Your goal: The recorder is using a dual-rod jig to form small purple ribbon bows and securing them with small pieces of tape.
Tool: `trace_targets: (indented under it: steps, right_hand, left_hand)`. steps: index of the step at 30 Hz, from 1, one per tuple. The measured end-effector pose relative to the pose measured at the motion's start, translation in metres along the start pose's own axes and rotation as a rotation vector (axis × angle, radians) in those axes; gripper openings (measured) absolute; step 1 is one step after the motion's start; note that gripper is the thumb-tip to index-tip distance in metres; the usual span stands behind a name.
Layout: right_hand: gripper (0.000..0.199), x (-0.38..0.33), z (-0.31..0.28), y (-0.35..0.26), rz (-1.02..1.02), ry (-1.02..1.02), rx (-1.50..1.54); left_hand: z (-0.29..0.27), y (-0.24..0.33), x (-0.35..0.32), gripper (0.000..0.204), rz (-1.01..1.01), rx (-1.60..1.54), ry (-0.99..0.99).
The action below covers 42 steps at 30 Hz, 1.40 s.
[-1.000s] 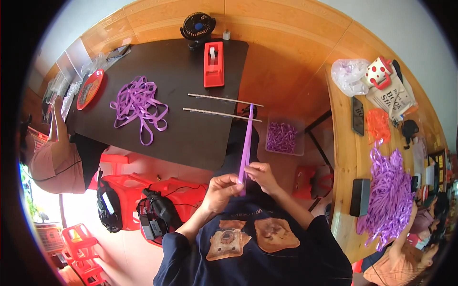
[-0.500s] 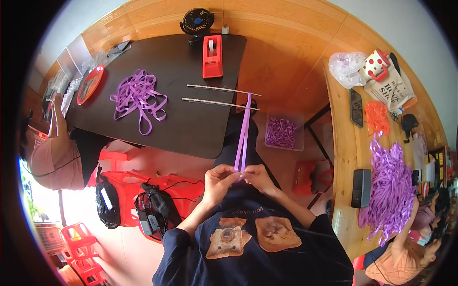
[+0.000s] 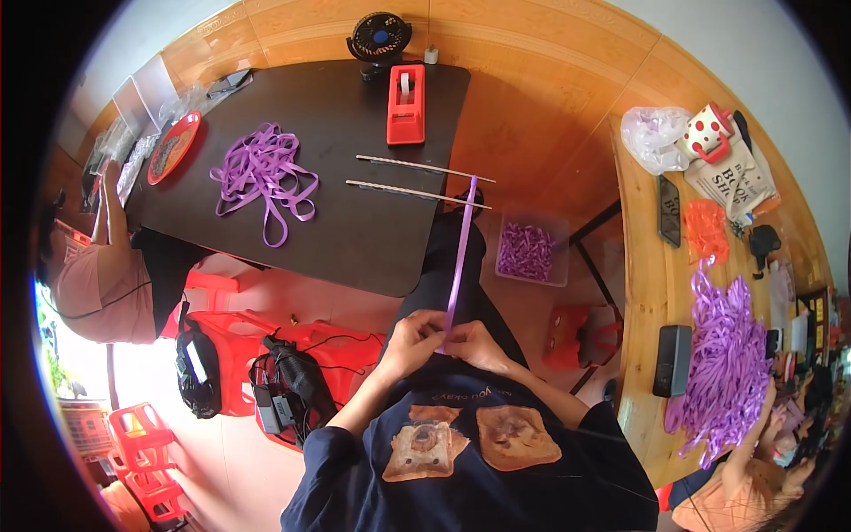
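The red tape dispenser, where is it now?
In the head view, the tape dispenser stands at the far edge of the dark table, just before the small fan, right of the ribbon pile.

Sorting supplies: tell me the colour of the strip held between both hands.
Purple ribbon strip, clearest in the head view.

Near end of the flat purple ribbon strip (image 3: 460,257) is hidden between the left hand (image 3: 415,338) and right hand (image 3: 474,341); grip on it can't be made out. Contents of the round red plate (image 3: 172,147) too small to tell. Pile of loose purple ribbons on the light wooden side table (image 3: 727,368) partly covered by another person's arm at lower right. Seated person at left edge mostly cut off.
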State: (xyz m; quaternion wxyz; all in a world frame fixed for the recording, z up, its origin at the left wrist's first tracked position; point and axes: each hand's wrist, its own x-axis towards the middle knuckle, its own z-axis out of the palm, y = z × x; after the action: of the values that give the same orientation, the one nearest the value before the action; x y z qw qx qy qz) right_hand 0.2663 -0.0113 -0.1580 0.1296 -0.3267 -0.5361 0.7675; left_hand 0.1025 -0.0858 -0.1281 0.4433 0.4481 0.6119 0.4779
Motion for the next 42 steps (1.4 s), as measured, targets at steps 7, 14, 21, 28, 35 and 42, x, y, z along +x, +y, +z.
trace_targets:
  steps: [7,14,21,28,35,42]
  right_hand:
    - [0.02,-0.004,0.0,-0.015,0.124,-0.036,-0.069]
    - [0.02,-0.005,-0.004,-0.021,0.092,-0.165,-0.135]
    - [0.014,-0.006,-0.011,-0.036,0.173,-0.266,-0.115]
    - [0.013,0.001,-0.023,-0.031,0.189,-0.332,-0.159]
    - [0.015,0.009,-0.027,-0.029,0.16,-0.31,-0.241]
    - [0.019,0.029,-0.078,-0.038,-0.346,0.458,-0.595]
  left_hand:
    - [-0.004,0.009,-0.001,0.016,-0.093,-0.005,-0.009]
    - [0.001,0.012,0.032,0.014,-0.149,-0.116,0.032]
    - [0.028,0.014,0.08,0.019,-0.146,-0.552,0.139]
    - [0.046,0.029,0.101,0.025,-0.075,-0.612,0.194]
    - [0.041,0.054,0.096,0.028,-0.128,-0.639,0.128]
    - [0.043,0.057,0.092,0.028,-0.134,-0.745,0.15]
